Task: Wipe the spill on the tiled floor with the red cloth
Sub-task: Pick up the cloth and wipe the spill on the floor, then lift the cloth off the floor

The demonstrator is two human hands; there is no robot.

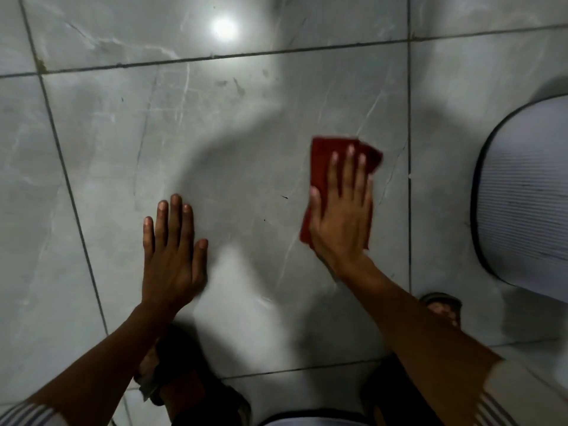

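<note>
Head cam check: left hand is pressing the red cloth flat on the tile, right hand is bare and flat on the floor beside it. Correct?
Not quite: the hands are swapped. In the head view the right hand presses the red cloth flat on the tiled floor, while the left hand is the bare one, flat on the floor beside it.

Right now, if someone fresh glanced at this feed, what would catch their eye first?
The red cloth, pressed flat on the grey tiled floor under the right hand, right of centre. Next, the left hand spread bare on the same tile, lower left. Then the bright light reflection at top and the pale ribbed mat at the right edge.
</note>
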